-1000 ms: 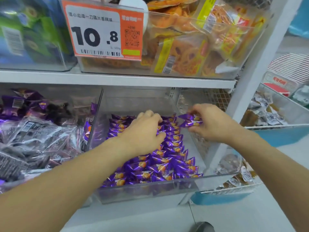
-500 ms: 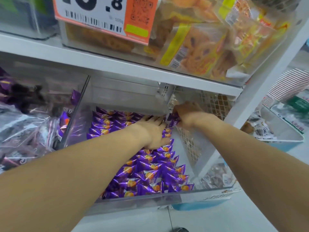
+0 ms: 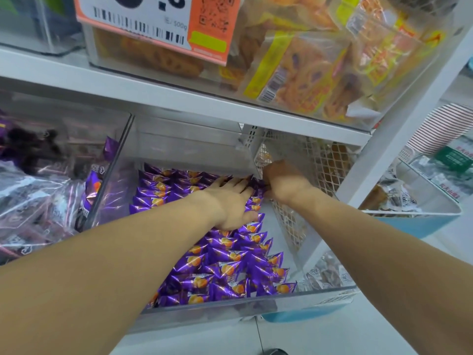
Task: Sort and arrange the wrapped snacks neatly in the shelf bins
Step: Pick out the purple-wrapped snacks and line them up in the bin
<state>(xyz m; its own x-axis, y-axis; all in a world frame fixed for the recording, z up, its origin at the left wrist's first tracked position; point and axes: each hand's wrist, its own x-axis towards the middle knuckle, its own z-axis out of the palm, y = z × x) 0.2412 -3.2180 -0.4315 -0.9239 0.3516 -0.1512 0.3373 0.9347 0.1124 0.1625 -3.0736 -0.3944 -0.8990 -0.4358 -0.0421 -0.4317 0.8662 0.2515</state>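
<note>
1 head-worn wide-angle view, angled forward and down, close over the clear bin (image 3: 230, 307) of a shelf.

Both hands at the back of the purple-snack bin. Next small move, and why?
Probably set the snack down: the right hand pinches a purple wrapped snack at the back right corner of the clear bin, where the right-hand row ends. The left hand lies flat on the neighbouring snacks, seemingly steadying them.

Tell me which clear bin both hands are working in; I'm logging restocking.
The middle lower-shelf bin holding purple snacks: left hand lies on them, right hand pinches one at the back. The left-side bin goes untouched.
</note>
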